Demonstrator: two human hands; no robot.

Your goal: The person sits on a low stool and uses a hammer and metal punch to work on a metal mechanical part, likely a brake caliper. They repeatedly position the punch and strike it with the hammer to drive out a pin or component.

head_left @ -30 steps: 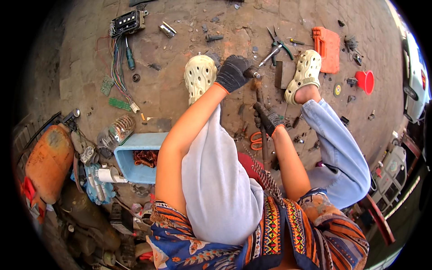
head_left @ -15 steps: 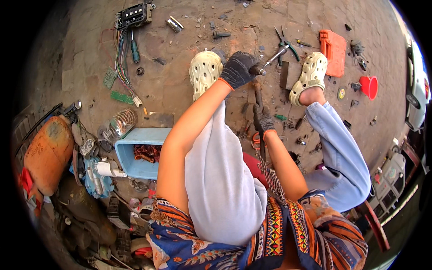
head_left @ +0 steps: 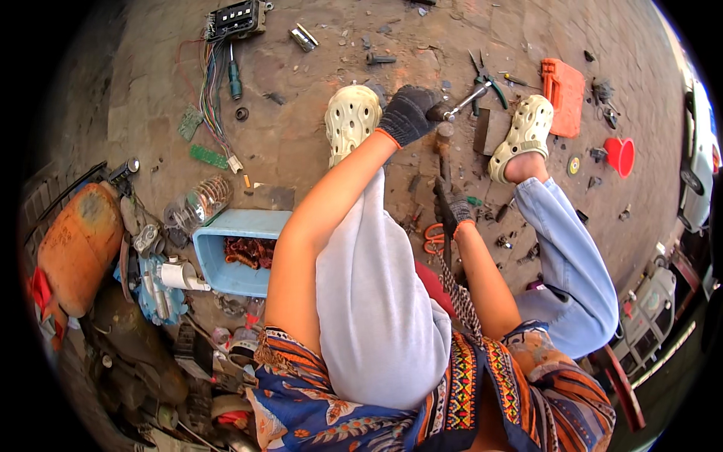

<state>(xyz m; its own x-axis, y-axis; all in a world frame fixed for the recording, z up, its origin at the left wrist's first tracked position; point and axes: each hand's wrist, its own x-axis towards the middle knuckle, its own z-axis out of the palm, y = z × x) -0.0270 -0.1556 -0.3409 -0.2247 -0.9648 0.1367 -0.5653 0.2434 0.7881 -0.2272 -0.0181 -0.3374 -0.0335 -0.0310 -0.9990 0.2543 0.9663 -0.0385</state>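
My left hand (head_left: 409, 115), in a dark knitted glove with an orange cuff, is closed around a dark, rounded part (head_left: 437, 112) beside the toe of my left clog. Fingers and shadow hide most of that part. A silver ratchet-like tool (head_left: 470, 100) slants away from it, its near end at the part; I cannot tell if they are joined. My right hand (head_left: 454, 209), gloved alike, grips a hammer (head_left: 446, 160) by its long dark handle. The hammer's rusty round head (head_left: 446, 131) is just below the dark part, a small gap apart.
Beyond the silver tool lie pliers (head_left: 482, 75), a dark block (head_left: 492, 131) and an orange case (head_left: 563, 98). A red cup (head_left: 620, 157) stands right. Leftward are a screwdriver (head_left: 235, 79), a wired circuit box (head_left: 237, 20) and a blue bin (head_left: 218, 264) holding copper-coloured scraps.
The whole view has shifted slightly. The silver tool's near end has swung a little away from me, and the hammer head has moved slightly up and right. Both hands keep their grips.
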